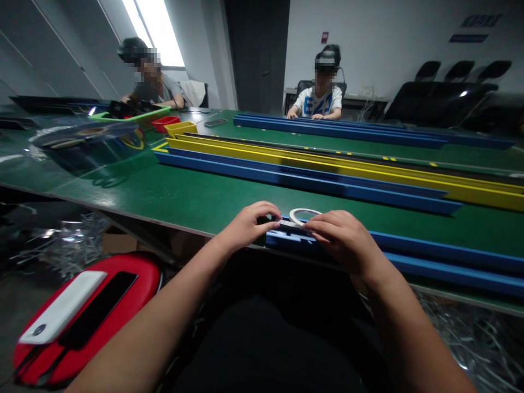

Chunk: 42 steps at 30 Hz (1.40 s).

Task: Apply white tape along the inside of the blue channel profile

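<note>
Both my hands rest at the near edge of a green table [196, 199], on the end of a long blue rail [429, 256]. My left hand [249, 225] is curled, its fingertips pinching at the rail's end next to a small dark part. My right hand [346, 237] is closed over a roll of white tape [303, 214], of which only the far half shows. A strip of white tape seems to run between the two hands, but it is partly hidden.
Further blue rails [311, 183] and a yellow rail [327, 161] cross the table. Two people sit at the far side, beside green, red and yellow bins [166, 121]. A red stool [82, 316] carrying a white device and a dark phone stands at my left. Black chairs line the right wall.
</note>
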### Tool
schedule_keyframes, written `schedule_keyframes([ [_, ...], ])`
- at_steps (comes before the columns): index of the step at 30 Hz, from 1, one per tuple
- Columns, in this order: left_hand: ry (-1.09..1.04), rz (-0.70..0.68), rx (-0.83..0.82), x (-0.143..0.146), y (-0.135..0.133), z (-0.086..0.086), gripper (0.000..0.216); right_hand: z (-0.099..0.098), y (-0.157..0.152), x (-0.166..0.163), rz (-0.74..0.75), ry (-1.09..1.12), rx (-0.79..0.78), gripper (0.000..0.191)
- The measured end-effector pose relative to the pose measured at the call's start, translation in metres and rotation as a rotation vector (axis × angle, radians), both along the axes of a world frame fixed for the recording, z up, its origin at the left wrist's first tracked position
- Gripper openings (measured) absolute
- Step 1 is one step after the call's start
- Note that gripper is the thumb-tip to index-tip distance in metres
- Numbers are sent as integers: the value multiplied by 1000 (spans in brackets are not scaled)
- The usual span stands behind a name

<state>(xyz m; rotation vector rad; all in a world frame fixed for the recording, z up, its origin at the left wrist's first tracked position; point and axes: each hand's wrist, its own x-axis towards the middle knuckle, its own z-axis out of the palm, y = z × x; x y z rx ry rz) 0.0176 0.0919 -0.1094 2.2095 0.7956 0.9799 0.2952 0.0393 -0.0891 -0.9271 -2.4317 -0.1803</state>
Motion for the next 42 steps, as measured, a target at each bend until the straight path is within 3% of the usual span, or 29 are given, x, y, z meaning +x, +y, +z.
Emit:
schedule_keyframes([
  [11, -182, 29, -340, -8, 6, -2, 22, 0, -1, -1, -18, -1, 14, 27],
  [21, -132, 186, -279, -10, 11, -7, 24, 7, -4, -6, -130, 93, -154, 38],
  [29, 47, 149, -281, -14, 11, -3, 26, 6, -6, -4, -97, 125, 12, 25],
  [33, 202, 143, -257, -19, 13, -1, 24, 5, -9, -3, -77, 155, 3, 23],
  [42, 319, 269, -203, -8, 9, -4, 19, 6, -12, -9, -190, -47, 101, 21],
])
